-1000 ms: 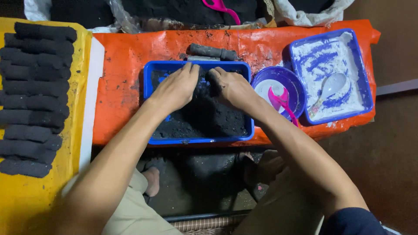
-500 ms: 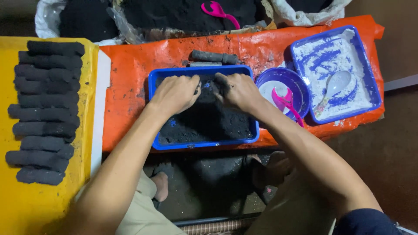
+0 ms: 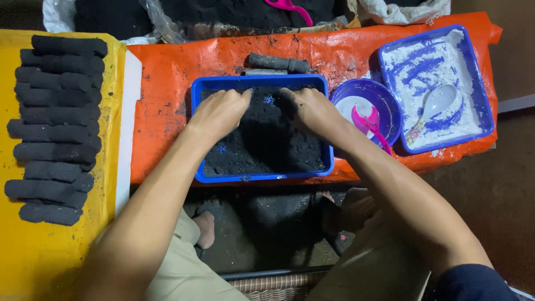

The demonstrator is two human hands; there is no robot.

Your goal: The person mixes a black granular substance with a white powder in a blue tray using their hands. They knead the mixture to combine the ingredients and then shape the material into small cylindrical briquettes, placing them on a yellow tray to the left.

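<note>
A blue rectangular tray (image 3: 262, 176) holds loose black powder (image 3: 267, 142) on the orange sheet (image 3: 167, 78). My left hand (image 3: 218, 111) rests palm down in the tray's far left part, fingers curled into the powder. My right hand (image 3: 312, 108) is in the far right part, fingers also pressed into the powder. The fingertips of both hands point toward each other with a dark gap between them. What lies under the palms is hidden.
Several black rolled sticks (image 3: 56, 117) lie in a column on the yellow sheet (image 3: 33, 245) at left. A black roller (image 3: 277, 62) lies behind the tray. A purple bowl (image 3: 384, 97) with a pink scoop (image 3: 368, 125) and a blue tray of white powder (image 3: 434, 89) with a white spoon (image 3: 437, 103) stand at right.
Both hands have stayed in the black powder and drawn slightly apart. The camera view has shifted to the right and down.
</note>
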